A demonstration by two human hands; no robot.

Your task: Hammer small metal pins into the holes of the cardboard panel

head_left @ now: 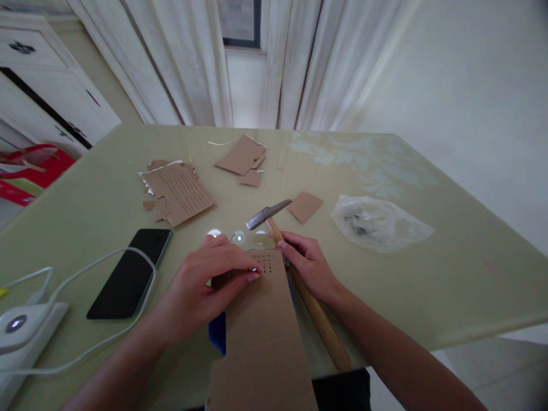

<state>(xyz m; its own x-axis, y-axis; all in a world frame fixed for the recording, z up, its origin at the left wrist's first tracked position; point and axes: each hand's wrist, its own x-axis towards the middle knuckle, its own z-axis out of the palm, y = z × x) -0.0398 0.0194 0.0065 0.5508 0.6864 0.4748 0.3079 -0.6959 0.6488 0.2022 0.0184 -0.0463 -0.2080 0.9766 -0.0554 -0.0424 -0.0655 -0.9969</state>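
l. hand [209, 273] pinches sm. nail-like pc. [254, 269] at perforated cardboard [265, 337]; r. hand [309, 265] grips hammer [317, 313] nr. its head. step: prob. positioning; next move needs steady pinch.

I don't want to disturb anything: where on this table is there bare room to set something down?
The table is bare between the plastic bag and right edge, and between the leftmost cardboard and left edge. It's crowded around the left hand and right hand, with the hammer and large cardboard.
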